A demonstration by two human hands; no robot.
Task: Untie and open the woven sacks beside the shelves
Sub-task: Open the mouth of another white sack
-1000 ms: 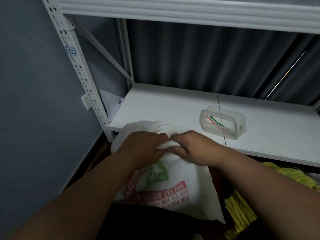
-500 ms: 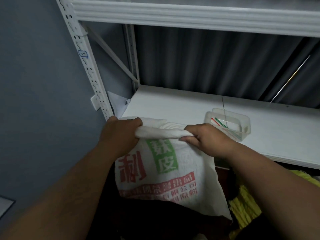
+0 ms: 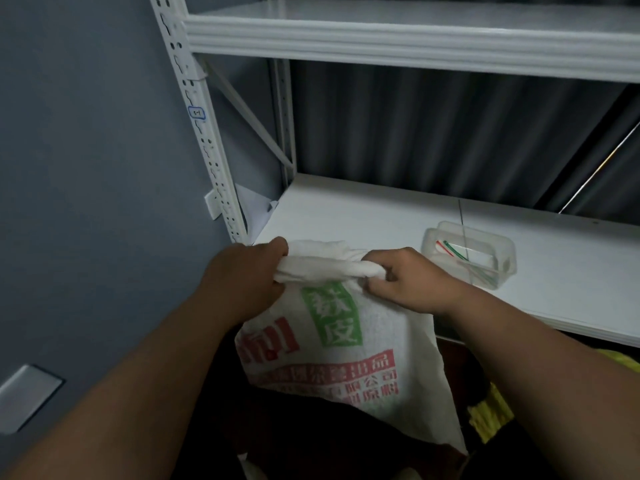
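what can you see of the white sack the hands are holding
The sack is white woven material printed with a green panel and red characters. Its top is rolled or bunched into a thick band stretched between the hands: the left hand grips one end, the right hand the other. The body hangs below, in front of the edge of the lower shelf. No tie is visible. Its bottom fades into shadow.

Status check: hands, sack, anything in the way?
Left hand and right hand both grip the white sack by its rolled top. Mouth not yet open. Plastic tub on the shelf behind, apart.
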